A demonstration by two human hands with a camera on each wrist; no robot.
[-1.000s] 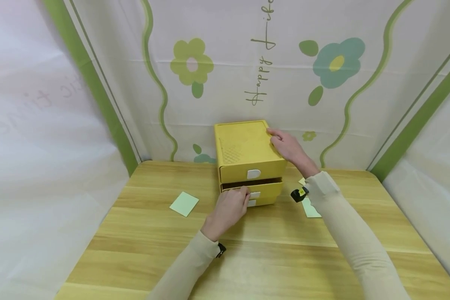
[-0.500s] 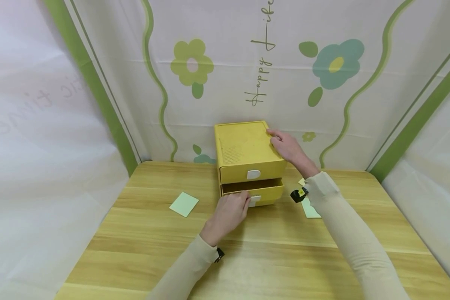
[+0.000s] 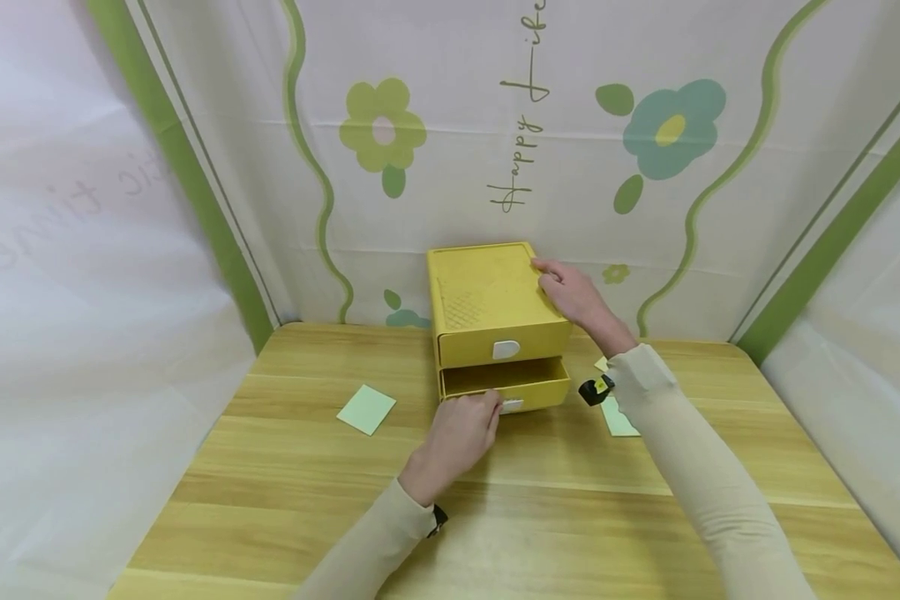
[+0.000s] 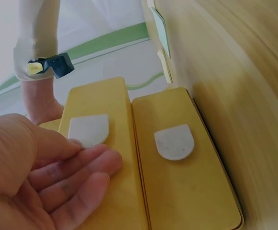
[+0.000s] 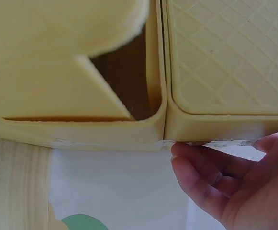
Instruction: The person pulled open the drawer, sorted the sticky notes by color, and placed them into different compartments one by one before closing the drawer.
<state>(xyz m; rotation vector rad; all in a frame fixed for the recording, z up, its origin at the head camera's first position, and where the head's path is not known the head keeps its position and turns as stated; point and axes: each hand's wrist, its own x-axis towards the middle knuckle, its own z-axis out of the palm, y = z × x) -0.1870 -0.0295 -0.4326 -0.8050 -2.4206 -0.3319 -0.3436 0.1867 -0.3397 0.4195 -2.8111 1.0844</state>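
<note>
A yellow drawer cabinet (image 3: 495,283) stands at the back of the table, several drawers high. Its middle drawer (image 3: 542,393) is pulled partway out, and the part of its inside that shows holds nothing visible. My left hand (image 3: 457,437) pinches that drawer's white handle (image 4: 88,130) between thumb and fingers. Below it, the bottom drawer (image 4: 186,184) is closed, as is the top drawer (image 3: 465,347). At the cabinet's right side, my right hand (image 3: 573,293) grips the edge toward the back, its fingers (image 5: 191,175) bent against the rim.
A pale green paper square (image 3: 366,409) lies on the wooden table (image 3: 330,517) left of the cabinet. Another green paper (image 3: 618,419) and a small yellow one (image 3: 602,364) lie to the right, partly behind the right wrist. A flowered cloth (image 3: 450,167) hangs close behind.
The middle drawer has slid further out toward me, with my left hand on its handle moving slightly back and down. My right hand has stayed in place on the cabinet.
</note>
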